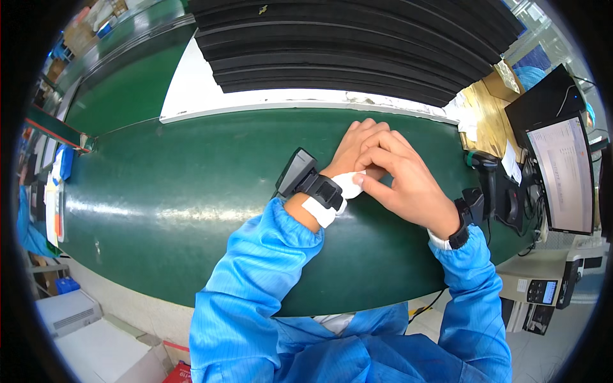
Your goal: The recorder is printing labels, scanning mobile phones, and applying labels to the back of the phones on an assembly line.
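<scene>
My right hand pinches a soft white piece of tissue or cloth between thumb and fingers. The white piece is tucked under the black strap of a wrist-worn camera on my left wrist, and its other end sticks out below the strap. Back upward, my left hand is over the green table; my right hand's fingers lie over it and hide most of its fingers. A second black strapped device is on my right wrist. Both sleeves are blue.
Black ribbed strips lie stacked on a white board at the table's far side. At the right are a handheld scanner, a monitor, a mouse and a printer. Boxes stand on the floor at lower left.
</scene>
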Available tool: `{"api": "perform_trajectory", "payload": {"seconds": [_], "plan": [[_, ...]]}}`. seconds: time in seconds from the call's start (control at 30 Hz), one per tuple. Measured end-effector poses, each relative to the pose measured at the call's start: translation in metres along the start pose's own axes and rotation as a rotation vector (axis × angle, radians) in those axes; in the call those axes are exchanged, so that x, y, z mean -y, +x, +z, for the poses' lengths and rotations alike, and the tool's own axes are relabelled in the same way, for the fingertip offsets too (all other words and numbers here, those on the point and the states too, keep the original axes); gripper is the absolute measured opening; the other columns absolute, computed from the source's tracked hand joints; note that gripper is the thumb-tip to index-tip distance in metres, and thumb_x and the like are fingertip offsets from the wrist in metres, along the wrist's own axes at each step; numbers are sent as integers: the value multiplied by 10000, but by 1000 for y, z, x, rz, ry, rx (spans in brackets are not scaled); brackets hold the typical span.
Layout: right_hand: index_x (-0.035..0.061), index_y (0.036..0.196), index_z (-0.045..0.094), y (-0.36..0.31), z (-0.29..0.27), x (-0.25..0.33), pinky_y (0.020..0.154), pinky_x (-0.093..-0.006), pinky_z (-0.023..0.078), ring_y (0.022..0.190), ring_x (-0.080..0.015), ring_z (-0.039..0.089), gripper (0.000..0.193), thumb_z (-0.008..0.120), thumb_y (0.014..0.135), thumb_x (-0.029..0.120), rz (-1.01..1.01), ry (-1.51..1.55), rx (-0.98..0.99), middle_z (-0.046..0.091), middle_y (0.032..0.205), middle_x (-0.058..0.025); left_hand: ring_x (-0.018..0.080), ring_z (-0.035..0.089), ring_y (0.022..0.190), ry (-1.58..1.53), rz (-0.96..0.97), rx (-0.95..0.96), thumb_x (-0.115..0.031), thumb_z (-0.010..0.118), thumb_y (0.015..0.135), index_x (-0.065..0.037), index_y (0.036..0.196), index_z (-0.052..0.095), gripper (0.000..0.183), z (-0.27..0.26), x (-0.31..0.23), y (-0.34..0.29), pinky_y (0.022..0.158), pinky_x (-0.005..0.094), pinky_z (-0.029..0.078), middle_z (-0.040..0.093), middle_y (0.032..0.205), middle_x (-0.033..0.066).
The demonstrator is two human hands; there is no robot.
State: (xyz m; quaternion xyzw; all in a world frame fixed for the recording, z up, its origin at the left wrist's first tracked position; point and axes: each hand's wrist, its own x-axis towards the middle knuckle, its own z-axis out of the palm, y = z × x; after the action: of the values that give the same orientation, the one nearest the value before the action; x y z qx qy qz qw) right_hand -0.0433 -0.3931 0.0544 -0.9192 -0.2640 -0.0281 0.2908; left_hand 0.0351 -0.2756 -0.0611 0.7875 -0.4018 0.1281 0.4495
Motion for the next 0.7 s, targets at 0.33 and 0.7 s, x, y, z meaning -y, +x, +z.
{"api": "perform_trajectory", "payload": {"seconds": [0.33,0.7], "plan": [[30,1011,680,3,6,-4,852,-456,512,955,-355,633,139,706,974,162,134,195,-49,687,930,-168,292,522,867,-167,74,-105,-125,718,784,-105,814,566,156,0,4,-3,786,416,397,564,861,46],[10,1100,681,11,1,12,854,-384,521,957,-273,630,236,783,899,79,-48,70,-145,642,1046,-124,281,528,878,-122,70,-150,-193,733,840,-137,846,615,131,2,3,-5,792,404,386,593,889,32]]}}
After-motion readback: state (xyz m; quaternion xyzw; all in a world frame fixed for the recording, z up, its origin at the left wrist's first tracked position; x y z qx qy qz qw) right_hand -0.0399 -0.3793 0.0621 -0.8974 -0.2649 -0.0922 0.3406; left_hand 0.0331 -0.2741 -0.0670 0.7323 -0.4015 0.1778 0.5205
